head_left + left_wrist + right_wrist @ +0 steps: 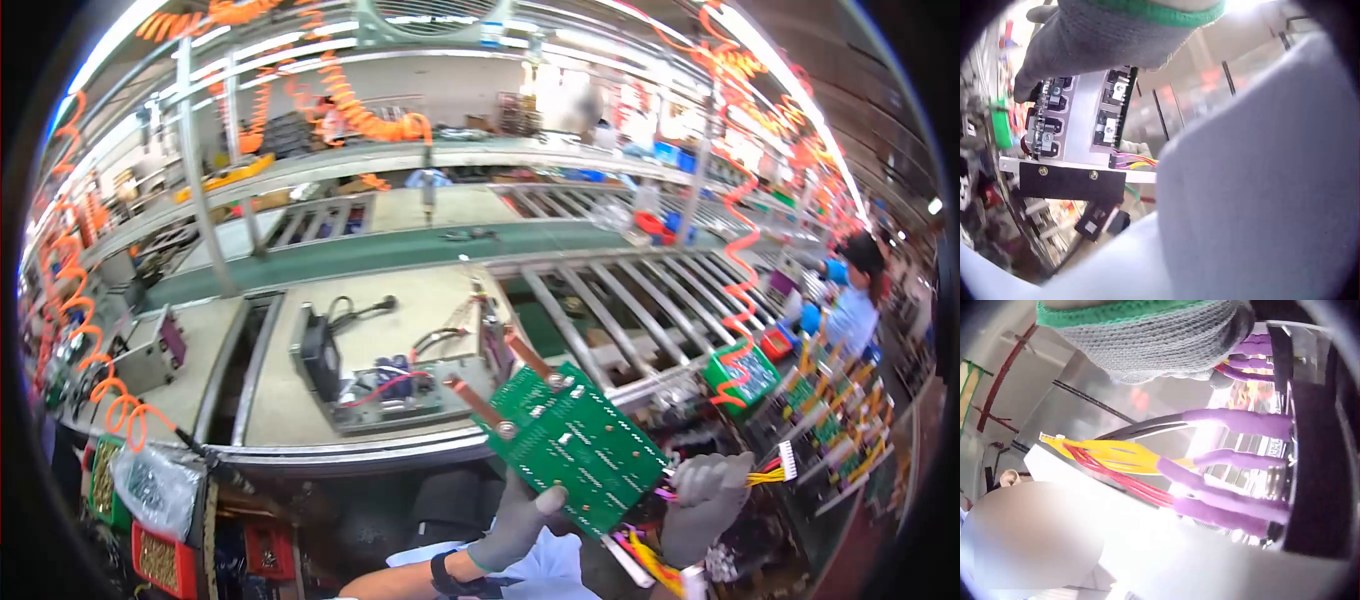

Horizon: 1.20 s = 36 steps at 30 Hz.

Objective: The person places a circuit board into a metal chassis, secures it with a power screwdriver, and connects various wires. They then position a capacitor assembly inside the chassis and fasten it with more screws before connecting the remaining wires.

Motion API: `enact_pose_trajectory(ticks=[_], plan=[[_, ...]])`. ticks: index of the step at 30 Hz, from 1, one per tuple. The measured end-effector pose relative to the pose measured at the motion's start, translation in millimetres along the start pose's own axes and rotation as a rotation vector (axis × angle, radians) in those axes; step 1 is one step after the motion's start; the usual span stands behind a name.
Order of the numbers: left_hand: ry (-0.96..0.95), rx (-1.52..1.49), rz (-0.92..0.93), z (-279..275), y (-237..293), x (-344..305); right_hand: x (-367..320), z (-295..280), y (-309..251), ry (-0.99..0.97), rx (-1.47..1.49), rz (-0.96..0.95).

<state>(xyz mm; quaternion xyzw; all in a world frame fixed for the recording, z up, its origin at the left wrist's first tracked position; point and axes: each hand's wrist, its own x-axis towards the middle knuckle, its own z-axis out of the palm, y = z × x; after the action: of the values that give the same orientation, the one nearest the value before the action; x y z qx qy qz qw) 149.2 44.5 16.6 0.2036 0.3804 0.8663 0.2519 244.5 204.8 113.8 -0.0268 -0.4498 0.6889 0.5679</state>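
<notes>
A green circuit board (pixel 575 450) with two copper bars (pixel 475 402) is held tilted above the bench's front edge. My gloved left hand (pixel 512 525) grips its lower left edge, thumb on the green face. In the left wrist view, that glove (pixel 1079 47) lies across the board's underside, where a metal heat sink (pixel 1085 119) carries black components. At the board's right edge, my gloved right hand (pixel 705 500) has its fingers curled round a wire bundle ending in a white connector (pixel 788 461). Purple-sleeved wires (pixel 1235 425) and yellow wires (pixel 1116 456) hang near the right glove (pixel 1154 344).
An open metal chassis (pixel 400 390) with wiring sits on the bench ahead. Metal rollers (pixel 600 310) run to its right. A driver (pixel 428 185) hangs from an orange coiled hose. Red screw bins (pixel 162 562) stand lower left, upright boards (pixel 830 430) at right, near another person (pixel 853 300).
</notes>
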Motion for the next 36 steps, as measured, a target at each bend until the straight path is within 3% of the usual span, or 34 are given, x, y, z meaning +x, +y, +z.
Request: enact_pose_trajectory(ticks=[2, 3, 4, 6, 7, 8, 9, 10, 11, 12, 14, 16, 17, 18, 21, 26, 30, 34, 36], plan=[[0.083, -0.03, 0.001, -14, 32, 3, 0, 35, 17, -0.251, 0.043, -0.013], [0.114, -0.007, 0.075, -19, 50, 6, 8, 46, 25, -0.483, 0.057, -0.056], [0.137, -0.03, 0.119, -21, 69, 10, 15, 47, 37, -0.673, 0.24, 0.069], [0.246, 0.029, 0.355, -32, 102, 20, 16, 60, 51, -0.73, 0.01, 0.102], [0.261, 0.185, 0.47, -37, 125, 24, 28, 59, 42, -0.867, -0.484, 0.026], [0.274, 0.343, 0.58, -39, 146, 28, 34, 57, 56, -0.899, -0.584, 0.097], [0.324, 0.428, 0.721, -30, 163, 29, 44, 43, 70, -1.032, -0.753, 0.285], [0.38, 0.701, 0.893, -31, 172, 29, 50, 31, 79, -1.153, -0.93, 0.474], [0.445, 1.087, 1.042, -38, 179, 28, 48, 28, 76, -1.216, -1.147, 0.244], [0.464, 1.361, 1.111, -42, 188, 24, 39, 35, 80, -1.229, -0.981, 0.141], [0.52, 1.819, 1.227, -44, 202, 17, 20, 50, 93, -1.178, -0.542, 0.31], [0.398, 2.085, 1.244, -49, 207, 14, -6, 93, 81, -0.981, 0.146, 0.772], [0.373, 2.118, 1.25, -47, 208, 15, -12, 98, 90, -0.927, 0.201, 0.892], [0.325, 2.139, 1.242, -48, 207, 16, -17, 102, 99, -0.875, 0.258, 1.01], [0.228, 2.15, 1.195, -54, 205, 12, -32, 132, 90, -0.7, 0.262, 1.122], [0.197, 2.216, 1.161, -62, 201, 16, -28, 132, 96, -0.683, 0.328, 1.224], [0.225, 2.439, 1.008, -40, 221, 13, -14, 132, 105, -0.622, 0.394, 1.286], [0.611, 1.733, 1.166, -55, 251, -28, -5, 132, 112, -0.557, 0.415, 1.306], [0.741, 0.894, 1.255, -133, 240, -29, -2, 133, 111, -0.52, 0.452, 1.321]])
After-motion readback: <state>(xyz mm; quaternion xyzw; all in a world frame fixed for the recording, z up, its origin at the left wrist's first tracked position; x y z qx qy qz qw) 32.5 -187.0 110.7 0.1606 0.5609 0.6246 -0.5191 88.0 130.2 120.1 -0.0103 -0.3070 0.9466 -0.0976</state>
